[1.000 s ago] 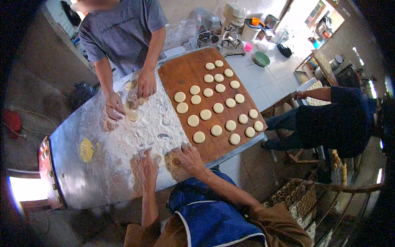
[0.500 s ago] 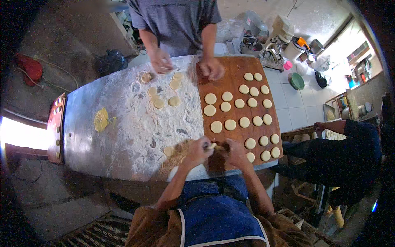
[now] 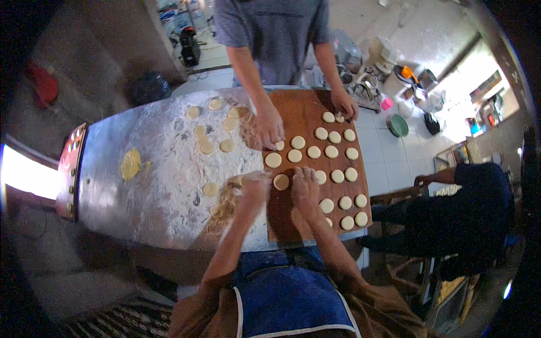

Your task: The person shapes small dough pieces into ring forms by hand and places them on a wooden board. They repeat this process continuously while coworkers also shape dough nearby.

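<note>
My left hand [image 3: 253,188], smeared by motion, is over the border between the floured metal table [image 3: 107,208] and the wooden board [image 3: 296,107]. My right hand [image 3: 305,188] is down on the board with bent, close fingers; what is under them is hidden. It sits between a pale dough disc [image 3: 280,182] and rows of further discs [image 3: 337,176]. Several paler discs [image 3: 207,147] lie in the flour. Across the table, a person in a grey shirt has one hand [image 3: 270,127] at a disc near the board's left edge and the other [image 3: 344,107] at the back-right discs.
A yellow smear [image 3: 131,164] lies on the metal at left, near a narrow tray [image 3: 72,169]. A person in dark clothes [image 3: 468,208] works at the right. Pots, machines and a green basin [image 3: 397,127] stand behind. A dark bag [image 3: 152,84] is at back left.
My hands have moved up and apart, my right onto the board among the discs. The co-worker's hands have moved rightward from the flour onto the board. The view has also shifted.
</note>
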A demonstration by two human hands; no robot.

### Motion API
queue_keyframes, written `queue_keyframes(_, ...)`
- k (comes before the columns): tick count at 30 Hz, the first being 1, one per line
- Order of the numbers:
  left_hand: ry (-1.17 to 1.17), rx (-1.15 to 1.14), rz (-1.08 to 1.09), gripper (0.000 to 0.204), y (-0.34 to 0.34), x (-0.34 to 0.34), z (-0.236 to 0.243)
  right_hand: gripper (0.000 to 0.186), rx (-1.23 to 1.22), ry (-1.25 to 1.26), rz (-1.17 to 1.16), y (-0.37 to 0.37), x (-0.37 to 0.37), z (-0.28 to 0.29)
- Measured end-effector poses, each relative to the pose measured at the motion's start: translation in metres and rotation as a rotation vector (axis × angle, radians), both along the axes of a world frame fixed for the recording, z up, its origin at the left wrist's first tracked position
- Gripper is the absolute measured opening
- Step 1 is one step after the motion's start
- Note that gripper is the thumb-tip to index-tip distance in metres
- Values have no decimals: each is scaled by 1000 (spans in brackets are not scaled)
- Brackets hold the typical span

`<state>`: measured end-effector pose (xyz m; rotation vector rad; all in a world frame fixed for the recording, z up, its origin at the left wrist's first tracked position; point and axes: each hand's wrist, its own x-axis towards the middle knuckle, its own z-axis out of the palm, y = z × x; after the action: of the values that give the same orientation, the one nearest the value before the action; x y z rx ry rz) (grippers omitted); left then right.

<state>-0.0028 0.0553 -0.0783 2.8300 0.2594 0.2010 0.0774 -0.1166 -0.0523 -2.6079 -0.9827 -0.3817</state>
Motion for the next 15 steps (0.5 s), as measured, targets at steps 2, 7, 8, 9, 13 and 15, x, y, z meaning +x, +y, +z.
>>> queue_keyframes(2,-94,-322,13,31,-47,27,30,37,-46,-165,120,-24,11,-3)
queue_keyframes(7,-39,-154,-34,40,-33,26,32,24,-225,349,49,-20,16,37)
queue_keyframes(8,44,-372,-98,40,-14,24,40,24,-87,384,80,-22,14,35)
queue_keyframes(9,127,-590,-161,41,2,16,51,25,53,419,110,-24,12,33)
queue_keyframes(13,-163,-519,134,24,93,-37,33,31,226,798,243,34,-28,44)
queue_keyframes(15,-110,-154,106,20,108,-27,62,31,96,566,257,59,-41,2)
